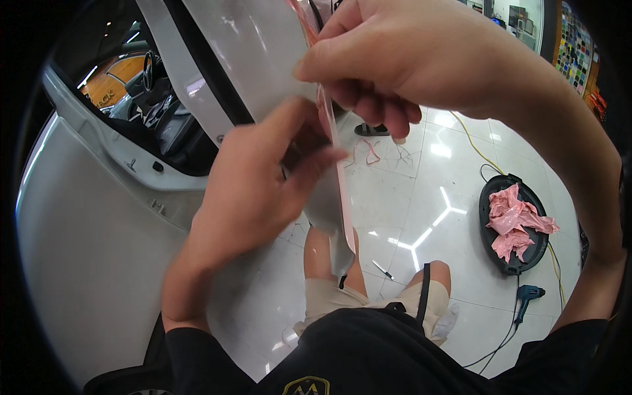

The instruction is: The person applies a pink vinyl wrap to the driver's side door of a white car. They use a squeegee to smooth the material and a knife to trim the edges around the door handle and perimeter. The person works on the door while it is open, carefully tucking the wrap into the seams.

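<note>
Where hands (247, 174) cover it, pink strip (346, 214) partly hidden, upper end cropped

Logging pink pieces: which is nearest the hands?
The narrow strip on the panel's edge, at the left hand and right hand; the crumpled bundle is on the black tray, the loop on the floor.

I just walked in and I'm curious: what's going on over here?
A person has both hands at the edge of a white car panel, where a narrow strip of pink film runs along it. The right hand is higher up, the blurred left hand lower; their exact grip is unclear. To the right, crumpled pink sheets lie on a black oval tray, with a blue handheld tool on the floor nearby.
</note>
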A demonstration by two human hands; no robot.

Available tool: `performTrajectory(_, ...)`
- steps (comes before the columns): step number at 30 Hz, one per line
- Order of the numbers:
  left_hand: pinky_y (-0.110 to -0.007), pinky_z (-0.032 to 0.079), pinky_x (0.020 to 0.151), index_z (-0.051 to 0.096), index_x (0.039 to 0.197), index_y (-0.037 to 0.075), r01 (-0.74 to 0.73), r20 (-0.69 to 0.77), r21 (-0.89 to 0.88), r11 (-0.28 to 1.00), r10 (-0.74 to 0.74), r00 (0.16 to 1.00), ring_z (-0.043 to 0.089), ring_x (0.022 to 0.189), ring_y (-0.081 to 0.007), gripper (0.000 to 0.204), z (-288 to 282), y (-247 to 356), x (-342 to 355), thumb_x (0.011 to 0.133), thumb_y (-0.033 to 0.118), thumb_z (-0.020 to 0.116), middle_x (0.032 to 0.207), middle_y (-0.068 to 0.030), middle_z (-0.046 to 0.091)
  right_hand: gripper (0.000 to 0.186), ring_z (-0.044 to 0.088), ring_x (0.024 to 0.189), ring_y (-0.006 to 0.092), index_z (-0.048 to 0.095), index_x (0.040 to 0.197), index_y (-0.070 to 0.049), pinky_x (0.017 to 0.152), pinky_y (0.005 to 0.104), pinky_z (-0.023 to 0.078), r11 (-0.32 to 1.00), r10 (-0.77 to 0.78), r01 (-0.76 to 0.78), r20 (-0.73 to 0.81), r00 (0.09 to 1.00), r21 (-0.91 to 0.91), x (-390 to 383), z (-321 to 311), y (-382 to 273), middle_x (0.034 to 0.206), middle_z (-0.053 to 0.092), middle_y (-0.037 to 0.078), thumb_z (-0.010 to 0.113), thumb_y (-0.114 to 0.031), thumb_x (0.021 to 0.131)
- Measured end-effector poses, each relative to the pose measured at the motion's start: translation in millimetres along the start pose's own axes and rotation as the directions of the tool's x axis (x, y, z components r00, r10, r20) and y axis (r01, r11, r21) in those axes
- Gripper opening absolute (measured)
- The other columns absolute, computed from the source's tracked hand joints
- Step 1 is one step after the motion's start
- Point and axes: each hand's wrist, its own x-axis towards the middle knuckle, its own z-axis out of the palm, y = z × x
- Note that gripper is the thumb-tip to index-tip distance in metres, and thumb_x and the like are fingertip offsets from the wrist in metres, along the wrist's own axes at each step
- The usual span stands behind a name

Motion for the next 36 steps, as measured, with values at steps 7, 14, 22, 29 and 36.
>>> performTrajectory(7, -0.028, 0.046, 0.056, 0.064, 0.088, -0.003, -0.013, 0.023, -0.088, 0.996, 0.015, 1.000, 0.058, 0.059, -0.0102, 0.013, 1.0, -0.2, 8.1, 0.095, 0.006, 0.070, 0.067, -0.0056, 0.064, 0.035, 0.068, 0.063, 0.0203, 0.070, 0.079, 0.005, 0.062, 0.0329, 0.055, 0.999, 0.048, -0.048, -0.039, 0.998, 0.012, -3.6, -1.4, 2.5, 0.076, 0.070, 0.015, 0.051, -0.021, 0.093)
performTrajectory(14, -0.034, 0.043, 0.049, 0.063, 0.083, 0.000, -0.185, -0.160, 0.202, 0.962, 0.219, 0.962, 0.055, 0.046, -0.0217, 0.012, 13.5, 4.7, 1.4, 0.086, 0.006, 0.073, 0.059, -0.0097, 0.061, 0.032, 0.069, 0.061, 0.0227, 0.070, 0.076, 0.005, 0.058, 0.0342, 0.055, 0.984, 0.104, -0.118, -0.113, 0.988, -0.130, 10.7, 11.8, -13.4, 0.073, 0.069, 0.017, 0.054, -0.018, 0.092)
performTrajectory(22, -0.039, 0.045, 0.046, 0.064, 0.085, 0.007, -0.173, -0.037, 0.787, 0.592, 0.326, 0.945, 0.063, 0.051, -0.0303, 0.015, 32.4, 30.6, -3.7, 0.083, 0.015, 0.077, 0.064, -0.0088, 0.061, 0.041, 0.064, 0.051, 0.0182, 0.070, 0.071, 0.002, 0.049, 0.0298, 0.050, 0.883, -0.422, 0.353, -0.196, 0.885, -0.310, 9.0, 31.6, 38.7, 0.061, 0.064, 0.011, 0.066, -0.031, 0.096)
performTrajectory(29, -0.036, 0.044, 0.045, 0.064, 0.090, 0.007, -0.250, 0.037, 0.812, 0.527, 0.382, 0.923, 0.062, 0.048, -0.0253, 0.017, 29.0, 19.8, -9.5, 0.084, 0.016, 0.077, 0.063, -0.0062, 0.060, 0.026, 0.073, 0.079, 0.0376, 0.075, 0.091, 0.000, 0.071, 0.0421, 0.058, 0.895, -0.238, 0.148, -0.169, 0.956, -0.420, 16.1, 38.8, 36.2, 0.080, 0.068, 0.025, 0.062, -0.021, 0.098)
performTrajectory(36, -0.027, 0.048, 0.052, 0.063, 0.103, 0.004, -0.018, -0.104, 0.373, 0.928, 0.061, 0.993, 0.064, 0.054, -0.0161, 0.027, 18.3, -5.3, -34.8, 0.088, 0.017, 0.081, 0.067, -0.0052, 0.064, 0.030, 0.060, 0.063, 0.0273, 0.070, 0.084, 0.006, 0.063, 0.0388, 0.048, 0.815, -0.578, 0.559, -0.159, 0.800, -0.153, 29.3, 39.5, 85.1, 0.072, 0.064, 0.021, 0.061, -0.018, 0.100)
